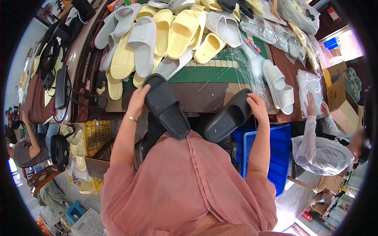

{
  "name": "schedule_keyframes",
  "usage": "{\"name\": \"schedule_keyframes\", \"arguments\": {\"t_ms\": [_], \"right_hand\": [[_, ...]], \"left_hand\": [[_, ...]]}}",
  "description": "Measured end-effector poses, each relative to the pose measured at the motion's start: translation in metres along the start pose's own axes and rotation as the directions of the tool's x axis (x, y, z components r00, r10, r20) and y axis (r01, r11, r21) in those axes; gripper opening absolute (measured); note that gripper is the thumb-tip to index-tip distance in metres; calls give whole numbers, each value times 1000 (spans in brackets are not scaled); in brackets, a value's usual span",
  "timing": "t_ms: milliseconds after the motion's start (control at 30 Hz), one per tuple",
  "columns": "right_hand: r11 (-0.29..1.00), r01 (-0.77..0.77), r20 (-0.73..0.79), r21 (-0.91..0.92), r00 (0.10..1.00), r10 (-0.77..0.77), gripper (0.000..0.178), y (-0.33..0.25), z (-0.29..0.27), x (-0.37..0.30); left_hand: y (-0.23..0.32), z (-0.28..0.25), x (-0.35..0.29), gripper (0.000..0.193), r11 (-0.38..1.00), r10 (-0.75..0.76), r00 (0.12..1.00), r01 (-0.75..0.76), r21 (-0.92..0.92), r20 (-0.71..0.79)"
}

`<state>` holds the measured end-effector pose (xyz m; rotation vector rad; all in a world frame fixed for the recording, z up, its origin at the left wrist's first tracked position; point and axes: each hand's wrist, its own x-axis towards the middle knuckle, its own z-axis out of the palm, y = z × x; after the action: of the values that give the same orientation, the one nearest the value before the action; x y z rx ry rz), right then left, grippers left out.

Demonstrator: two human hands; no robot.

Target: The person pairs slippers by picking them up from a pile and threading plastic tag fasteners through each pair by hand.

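My left hand (137,101) grips a black slide sandal (167,108) by its heel end, with the toe end pointing down toward my lap. In my right hand (257,107) is a second black slide sandal (228,118), also held at the heel, tilted so that its footbed shows. Both sandals are in front of my body at the table's near edge, apart from each other. Beyond them lies a heap of yellow slides (183,33) and grey slides (142,43). A pair of pale grey slides (278,88) rests to the right of my right hand.
A bundle of clear plastic strands (250,59) lies on the green table mat (185,74). Bagged slides (258,29) are at the back right. A blue crate (275,157) stands by my right side, a yellow crate (96,137) at left. Co-workers sit on both sides.
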<state>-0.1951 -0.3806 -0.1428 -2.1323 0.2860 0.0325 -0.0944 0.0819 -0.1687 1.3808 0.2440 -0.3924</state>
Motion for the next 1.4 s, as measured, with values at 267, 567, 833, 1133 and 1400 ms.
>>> {"name": "schedule_keyframes", "arguments": {"t_ms": [267,567,833,1133,1400], "right_hand": [[913,403,253,-61,891,-376,32,-66,101,44],[882,414,94,-224,910,-403,41,-26,139,34],[796,172,-139,-580,942,-305,40,-21,122,99],[646,229,-38,-729,928,-372,9,6,115,115],[960,128,-666,-250,697,-266,7,28,64,119]], "left_hand": [[-57,82,54,60,901,190,978,-207,381,82],[-75,77,-8,70,580,379,902,-404,707,204],[-76,89,-29,55,539,499,855,-437,720,145],[-79,92,-53,42,427,637,756,-507,748,149],[-66,101,-56,34,477,692,713,-573,666,118]]}}
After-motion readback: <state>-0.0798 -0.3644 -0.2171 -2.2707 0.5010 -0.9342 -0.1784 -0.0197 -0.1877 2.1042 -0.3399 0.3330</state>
